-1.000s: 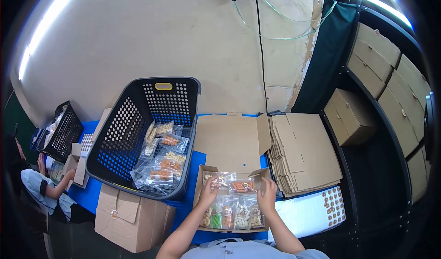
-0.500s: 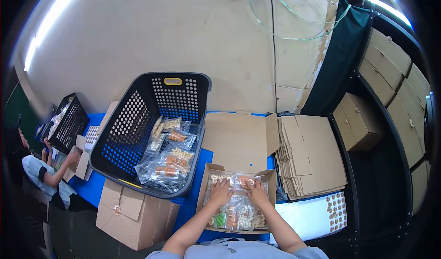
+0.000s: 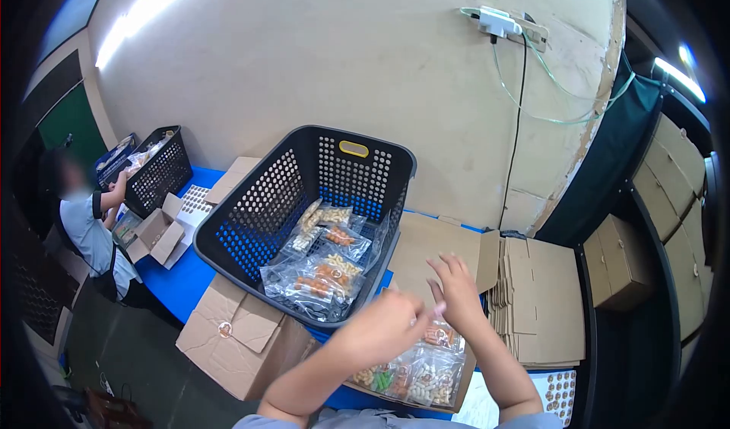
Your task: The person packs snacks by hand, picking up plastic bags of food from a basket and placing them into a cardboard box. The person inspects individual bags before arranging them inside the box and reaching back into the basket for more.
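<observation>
- My left hand (image 3: 380,328) is blurred, fingers half curled; I can't tell their grip.
- My right hand (image 3: 460,298) hovers, fingers loosely spread, empty.
- Clear pouches (image 3: 433,372) lie below, inside the open carton (image 3: 467,383).

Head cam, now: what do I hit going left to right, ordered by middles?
Co-worker → open carton → large basket → left hand → right hand → flat cardboard stack → leftmost shelf box.
</observation>
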Motion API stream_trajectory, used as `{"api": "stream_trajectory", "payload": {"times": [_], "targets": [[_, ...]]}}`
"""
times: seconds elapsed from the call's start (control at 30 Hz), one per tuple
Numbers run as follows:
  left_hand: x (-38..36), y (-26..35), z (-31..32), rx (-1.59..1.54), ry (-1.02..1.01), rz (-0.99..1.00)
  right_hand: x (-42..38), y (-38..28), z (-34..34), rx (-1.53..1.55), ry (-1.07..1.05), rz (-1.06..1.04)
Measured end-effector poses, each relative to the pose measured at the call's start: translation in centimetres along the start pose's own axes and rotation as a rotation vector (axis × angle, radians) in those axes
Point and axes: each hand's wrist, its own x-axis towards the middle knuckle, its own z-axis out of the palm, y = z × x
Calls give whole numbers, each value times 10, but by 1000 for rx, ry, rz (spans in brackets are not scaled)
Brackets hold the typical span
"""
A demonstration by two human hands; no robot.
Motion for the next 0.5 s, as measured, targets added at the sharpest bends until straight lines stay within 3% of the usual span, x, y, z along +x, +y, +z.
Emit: {"api": "stream_trajectory", "payload": {"times": [0.07,0.2,0.27,0.33,0.4,0.47,0.5], "targets": [[-21,23,-54,19,626,246,32,-22,-3,54,100,-157],[-12,40,-155,73,1132,184,85,-61,15,163,154,-394],[16,15,-183,228,1137,142,116,-64,42,213,90,-538],[36,-3,-197,296,900,-121,137,-66,71,253,36,-549],[68,-68,-207,570,891,14,149,-57,106,250,36,-510],[90,-107,-211,585,865,8,142,-51,127,173,-97,-302],[99,-125,-213,585,829,-7,144,-52,128,170,-93,-307]]}}
